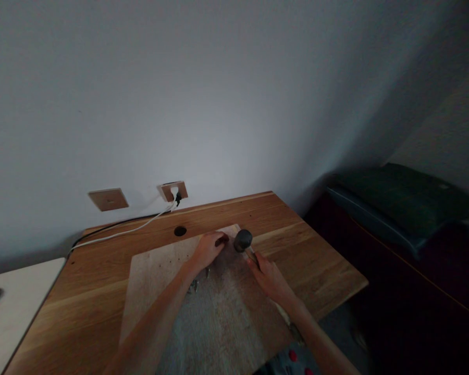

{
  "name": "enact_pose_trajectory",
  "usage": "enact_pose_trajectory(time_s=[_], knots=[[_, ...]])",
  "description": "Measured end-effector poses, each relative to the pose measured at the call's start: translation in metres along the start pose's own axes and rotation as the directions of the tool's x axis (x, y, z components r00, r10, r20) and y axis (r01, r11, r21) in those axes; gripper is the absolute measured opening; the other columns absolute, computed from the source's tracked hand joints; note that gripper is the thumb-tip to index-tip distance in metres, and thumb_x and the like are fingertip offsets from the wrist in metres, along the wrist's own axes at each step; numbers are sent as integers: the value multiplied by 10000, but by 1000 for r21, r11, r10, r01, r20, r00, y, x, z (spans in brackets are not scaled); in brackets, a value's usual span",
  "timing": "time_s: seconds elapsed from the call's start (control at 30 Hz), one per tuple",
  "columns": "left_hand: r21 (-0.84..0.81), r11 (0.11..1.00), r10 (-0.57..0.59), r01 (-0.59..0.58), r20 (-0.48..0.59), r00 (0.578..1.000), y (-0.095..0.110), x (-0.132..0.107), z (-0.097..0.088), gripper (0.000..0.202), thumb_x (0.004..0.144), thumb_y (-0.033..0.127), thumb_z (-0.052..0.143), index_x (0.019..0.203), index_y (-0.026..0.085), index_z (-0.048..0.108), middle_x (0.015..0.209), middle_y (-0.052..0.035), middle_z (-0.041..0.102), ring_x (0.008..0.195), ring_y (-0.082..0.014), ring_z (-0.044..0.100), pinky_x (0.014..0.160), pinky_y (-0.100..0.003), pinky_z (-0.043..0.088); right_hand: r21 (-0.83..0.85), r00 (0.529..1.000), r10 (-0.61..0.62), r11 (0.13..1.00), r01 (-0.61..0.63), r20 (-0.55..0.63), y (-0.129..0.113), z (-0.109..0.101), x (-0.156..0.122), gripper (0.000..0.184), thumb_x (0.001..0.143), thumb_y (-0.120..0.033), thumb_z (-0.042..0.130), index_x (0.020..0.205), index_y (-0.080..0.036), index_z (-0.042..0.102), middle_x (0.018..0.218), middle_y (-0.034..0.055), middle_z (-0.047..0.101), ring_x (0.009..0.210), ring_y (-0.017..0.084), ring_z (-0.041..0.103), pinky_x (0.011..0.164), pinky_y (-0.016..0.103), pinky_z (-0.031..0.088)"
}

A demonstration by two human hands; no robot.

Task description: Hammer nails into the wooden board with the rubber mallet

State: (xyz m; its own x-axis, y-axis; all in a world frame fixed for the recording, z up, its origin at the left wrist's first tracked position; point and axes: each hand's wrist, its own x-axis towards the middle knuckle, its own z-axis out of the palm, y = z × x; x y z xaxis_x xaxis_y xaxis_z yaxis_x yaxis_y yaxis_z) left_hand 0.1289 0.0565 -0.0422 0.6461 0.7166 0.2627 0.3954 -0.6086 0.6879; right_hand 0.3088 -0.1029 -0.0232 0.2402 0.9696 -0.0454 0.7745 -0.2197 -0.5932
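Observation:
A pale plywood board (152, 281) lies flat on a wooden desk (297, 250). My left hand (208, 249) rests on the board's far part, fingers pinched together near its far edge; what they pinch is too small to tell. My right hand (271, 278) grips the handle of a hammer (243, 241), whose dark head hovers just right of my left fingertips. A few small metal nails (195, 285) lie on the board under my left forearm.
The desk stands against a white wall with two wooden socket plates (108, 199), and white and black cables (121, 229) run along its back. A round cable hole (180, 230) sits near the board. A dark cushioned seat (394, 208) is at right, and a white surface (11, 307) at left.

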Motion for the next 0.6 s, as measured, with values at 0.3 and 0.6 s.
enact_pose_trajectory(time_s=[0.3,0.6], knots=[[85,996,34,-34,-1,999,5,0,0,194,830,71,634,935,207,724,1041,-66,726,996,-232,677,922,-324,514,20,999,29,999,-30,15,1,1,1,295,1036,-347,427,1094,-163,650,1000,167,777,989,315,744,734,297,427],[-51,998,41,-44,-58,997,-1,1,4,335,807,59,645,1112,197,661,991,-52,740,915,-217,695,873,-330,527,109,993,75,991,-84,86,-11,-13,4,266,1033,-357,389,969,-205,598,659,17,685,470,173,637,464,241,382]])
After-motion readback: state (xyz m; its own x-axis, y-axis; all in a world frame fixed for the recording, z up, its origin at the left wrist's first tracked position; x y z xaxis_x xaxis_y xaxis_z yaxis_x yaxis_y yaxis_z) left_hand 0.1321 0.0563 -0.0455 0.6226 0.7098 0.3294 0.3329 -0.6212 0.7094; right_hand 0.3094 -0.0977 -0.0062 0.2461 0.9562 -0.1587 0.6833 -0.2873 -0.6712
